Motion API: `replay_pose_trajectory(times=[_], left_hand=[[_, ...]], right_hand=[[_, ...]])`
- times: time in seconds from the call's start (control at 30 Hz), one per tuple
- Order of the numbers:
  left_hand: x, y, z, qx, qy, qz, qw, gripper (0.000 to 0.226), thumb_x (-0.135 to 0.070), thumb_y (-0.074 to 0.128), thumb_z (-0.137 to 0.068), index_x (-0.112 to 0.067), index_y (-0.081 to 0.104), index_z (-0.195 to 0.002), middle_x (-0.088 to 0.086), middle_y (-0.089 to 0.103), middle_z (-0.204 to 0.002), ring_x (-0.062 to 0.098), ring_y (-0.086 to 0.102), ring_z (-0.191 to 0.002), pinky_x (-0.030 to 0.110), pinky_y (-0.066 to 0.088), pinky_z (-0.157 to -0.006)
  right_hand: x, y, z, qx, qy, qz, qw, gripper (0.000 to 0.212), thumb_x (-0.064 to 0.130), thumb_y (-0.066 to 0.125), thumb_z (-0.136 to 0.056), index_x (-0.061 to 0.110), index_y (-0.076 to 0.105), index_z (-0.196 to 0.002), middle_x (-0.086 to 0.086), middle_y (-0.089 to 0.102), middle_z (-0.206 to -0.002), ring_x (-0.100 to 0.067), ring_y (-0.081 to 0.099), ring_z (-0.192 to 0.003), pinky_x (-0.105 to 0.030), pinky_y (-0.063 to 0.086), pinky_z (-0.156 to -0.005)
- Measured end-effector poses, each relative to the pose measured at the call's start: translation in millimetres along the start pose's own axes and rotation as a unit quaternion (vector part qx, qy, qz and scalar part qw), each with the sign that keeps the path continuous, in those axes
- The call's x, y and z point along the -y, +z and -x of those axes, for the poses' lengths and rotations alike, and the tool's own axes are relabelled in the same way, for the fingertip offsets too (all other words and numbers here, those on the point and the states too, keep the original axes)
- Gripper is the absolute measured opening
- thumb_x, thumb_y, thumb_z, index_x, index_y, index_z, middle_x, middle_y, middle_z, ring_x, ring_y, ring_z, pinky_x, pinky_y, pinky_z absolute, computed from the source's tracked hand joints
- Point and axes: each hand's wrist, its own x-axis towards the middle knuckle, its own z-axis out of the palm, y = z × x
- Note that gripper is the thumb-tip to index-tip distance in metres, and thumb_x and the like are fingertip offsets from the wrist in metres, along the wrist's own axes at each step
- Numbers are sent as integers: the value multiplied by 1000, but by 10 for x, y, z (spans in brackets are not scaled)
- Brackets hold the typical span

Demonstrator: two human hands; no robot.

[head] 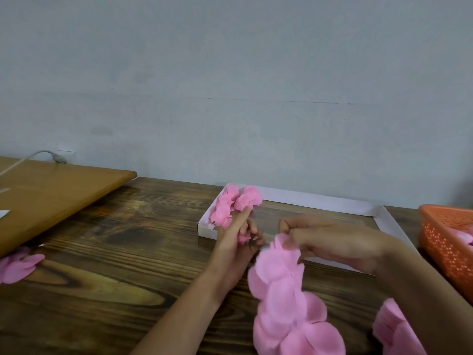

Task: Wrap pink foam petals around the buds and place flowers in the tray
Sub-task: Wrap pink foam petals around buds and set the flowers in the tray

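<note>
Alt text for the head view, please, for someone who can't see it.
The right hand pinches the top of a pink foam petal strip hanging over the table, while the left hand holds a pink bud. Behind them a white tray holds finished flowers in its far left corner; an orange basket stands at right.

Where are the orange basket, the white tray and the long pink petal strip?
orange basket (440, 242), head view, on its holey side wall.
white tray (320, 202), head view, on its far wall.
pink petal strip (281, 290), head view, on a middle petal.
</note>
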Motion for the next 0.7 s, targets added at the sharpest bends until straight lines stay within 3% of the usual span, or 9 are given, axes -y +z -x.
replay_pose_trajectory(times=[0.13, 0.23, 0.33, 0.5, 0.6, 0.7], left_hand=[[-56, 59, 41, -6, 2, 18, 1000, 29, -33, 80, -85, -13, 62, -74, 0, 48, -64, 13, 46, -62, 25, 43, -64], [-79, 97, 44, -17, 14, 30, 999, 32, -33, 73, -81, -19, 60, -55, -3, 45, -54, 9, 44, -50, 23, 45, -55], [-71, 85, 33, -21, 11, 28, 999, 37, -33, 74, -83, -22, 56, -52, -5, 44, -54, 10, 43, -52, 27, 40, -66], [-11, 45, -8, -20, 5, 13, 1000, 49, -38, 81, -77, -18, 39, -59, 1, 44, -56, 15, 46, -56, 26, 47, -54], [-1, 33, -2, 2, 5, 10, 1000, 61, -45, 93, -69, -21, 38, -55, 0, 45, -62, 15, 47, -58, 31, 45, -61], [-10, 26, 4, 6, 2, 1, 1000, 62, -46, 95, -65, -22, 39, -55, 0, 47, -63, 14, 49, -58, 29, 44, -60]], right_hand=[[-110, 1, -127, -80, 31, -131, 988, 7, 12, 59, -92, 15, 53, -91, 0, 53, -75, -10, 51, -64, -20, 45, -58], [-168, -46, -145, -98, 33, -154, 983, 18, 24, 63, -98, 18, 53, -83, -1, 52, -75, -13, 50, -63, -25, 43, -57], [-181, -45, -133, -119, 27, -133, 984, 14, 24, 65, -99, 15, 59, -90, -9, 58, -85, -22, 55, -72, -28, 47, -59], [-126, 20, -36, 0, 55, -123, 991, 8, 14, 71, -90, 22, 69, -89, -7, 62, -89, -15, 60, -74, -23, 52, -62], [-65, 82, 2, 73, 71, -110, 989, 12, 13, 72, -90, 20, 66, -98, -3, 61, -89, -10, 53, -72, -16, 48, -59], [-8, 132, 35, 107, 66, 5, 992, 9, 10, 66, -100, 17, 61, -103, 10, 61, -79, -1, 52, -63, -14, 42, -55]])
